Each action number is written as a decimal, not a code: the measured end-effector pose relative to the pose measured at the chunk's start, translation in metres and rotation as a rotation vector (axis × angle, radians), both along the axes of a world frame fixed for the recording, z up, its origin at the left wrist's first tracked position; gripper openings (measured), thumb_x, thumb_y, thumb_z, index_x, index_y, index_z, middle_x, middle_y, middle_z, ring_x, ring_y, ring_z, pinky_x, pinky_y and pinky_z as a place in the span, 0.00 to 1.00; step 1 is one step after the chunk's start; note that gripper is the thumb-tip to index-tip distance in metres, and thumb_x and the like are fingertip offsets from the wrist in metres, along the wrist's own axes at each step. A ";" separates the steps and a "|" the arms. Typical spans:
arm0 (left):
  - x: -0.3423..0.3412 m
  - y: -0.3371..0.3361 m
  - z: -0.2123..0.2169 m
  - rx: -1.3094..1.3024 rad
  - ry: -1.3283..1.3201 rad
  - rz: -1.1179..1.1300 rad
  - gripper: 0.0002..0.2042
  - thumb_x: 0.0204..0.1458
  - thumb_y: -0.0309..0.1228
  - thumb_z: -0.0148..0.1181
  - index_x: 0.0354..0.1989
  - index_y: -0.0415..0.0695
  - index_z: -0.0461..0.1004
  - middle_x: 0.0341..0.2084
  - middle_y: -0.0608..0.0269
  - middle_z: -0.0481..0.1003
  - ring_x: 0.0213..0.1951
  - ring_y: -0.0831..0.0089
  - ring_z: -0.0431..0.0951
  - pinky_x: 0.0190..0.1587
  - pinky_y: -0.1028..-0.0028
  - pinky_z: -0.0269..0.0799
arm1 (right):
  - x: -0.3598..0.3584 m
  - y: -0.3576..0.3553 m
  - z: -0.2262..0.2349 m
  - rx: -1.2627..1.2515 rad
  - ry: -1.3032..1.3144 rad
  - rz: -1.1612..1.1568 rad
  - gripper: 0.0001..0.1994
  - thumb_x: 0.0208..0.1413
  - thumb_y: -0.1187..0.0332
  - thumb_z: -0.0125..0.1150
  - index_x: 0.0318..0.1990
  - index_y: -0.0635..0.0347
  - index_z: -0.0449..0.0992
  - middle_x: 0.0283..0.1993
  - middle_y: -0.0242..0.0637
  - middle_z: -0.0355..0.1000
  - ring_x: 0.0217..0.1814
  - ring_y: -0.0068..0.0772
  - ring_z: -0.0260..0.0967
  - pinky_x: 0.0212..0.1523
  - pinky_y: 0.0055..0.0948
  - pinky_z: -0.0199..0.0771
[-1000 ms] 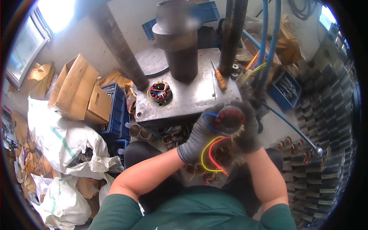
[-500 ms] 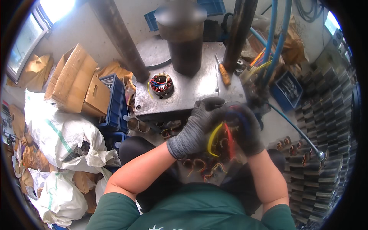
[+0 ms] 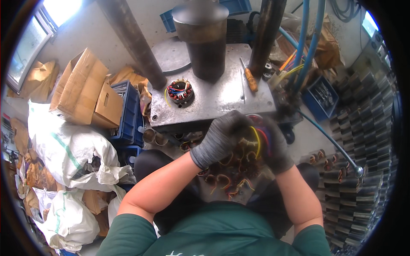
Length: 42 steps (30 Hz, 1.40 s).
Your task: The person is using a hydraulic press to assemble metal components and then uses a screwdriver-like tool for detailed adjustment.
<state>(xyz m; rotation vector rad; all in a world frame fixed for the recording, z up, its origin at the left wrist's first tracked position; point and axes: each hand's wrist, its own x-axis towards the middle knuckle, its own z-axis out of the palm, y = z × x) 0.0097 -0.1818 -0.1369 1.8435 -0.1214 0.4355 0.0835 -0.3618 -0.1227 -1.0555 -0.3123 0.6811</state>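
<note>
My right hand [image 3: 276, 149], in a dark grey glove, is closed around a wound motor stator with yellow, red and blue lead wires [image 3: 258, 143]. Most of its body is hidden by the glove. My left hand [image 3: 222, 135], gloved too, meets the stator's left side with curled fingers; what they pinch is blurred and hidden. Another stator [image 3: 180, 92] with red, white and blue wires stands upright on the metal press table [image 3: 209, 104], a yellow lead hanging from its left side. Below my hands, several wound stators with loose wires [image 3: 222, 181] lie between my knees.
A dark press ram [image 3: 208, 55] stands between two thick columns. A wooden-handled screwdriver [image 3: 250, 80] lies on the table's right. Blue crates [image 3: 128, 111], cartons [image 3: 81, 89] and white sacks [image 3: 70, 145] crowd the left. Stacked metal cores [image 3: 354, 128] and a teal rod [image 3: 331, 143] occupy the right.
The stator has turned in my hands, and its yellow and red wires have swung up and to the right. My left hand has shifted slightly; the stator on the table stays put.
</note>
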 end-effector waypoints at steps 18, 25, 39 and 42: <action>0.008 0.005 0.011 0.210 0.118 0.086 0.24 0.49 0.33 0.75 0.52 0.35 0.75 0.41 0.51 0.75 0.44 0.58 0.81 0.51 0.61 0.79 | -0.009 -0.001 -0.018 -0.129 -0.230 -0.074 0.24 0.60 0.65 0.66 0.59 0.65 0.66 0.53 0.41 0.73 0.55 0.30 0.72 0.59 0.34 0.75; 0.013 -0.007 0.009 0.320 0.182 0.271 0.21 0.41 0.30 0.72 0.44 0.36 0.75 0.37 0.45 0.75 0.41 0.51 0.80 0.47 0.60 0.78 | -0.019 0.008 -0.019 -0.187 -0.267 -0.124 0.23 0.60 0.65 0.66 0.58 0.64 0.66 0.53 0.38 0.72 0.52 0.27 0.71 0.59 0.32 0.73; 0.004 -0.007 0.020 0.304 0.247 0.217 0.23 0.51 0.39 0.72 0.50 0.38 0.76 0.43 0.47 0.76 0.47 0.51 0.81 0.53 0.58 0.77 | -0.011 0.004 -0.020 -0.195 -0.187 -0.114 0.22 0.56 0.70 0.62 0.59 0.64 0.67 0.52 0.39 0.74 0.51 0.29 0.75 0.56 0.32 0.79; 0.006 -0.006 0.019 0.337 0.284 0.234 0.22 0.51 0.39 0.72 0.49 0.39 0.76 0.43 0.47 0.76 0.47 0.50 0.81 0.53 0.57 0.77 | -0.014 0.005 -0.023 -0.219 -0.281 -0.118 0.23 0.57 0.70 0.62 0.59 0.64 0.67 0.52 0.39 0.74 0.52 0.29 0.75 0.57 0.33 0.78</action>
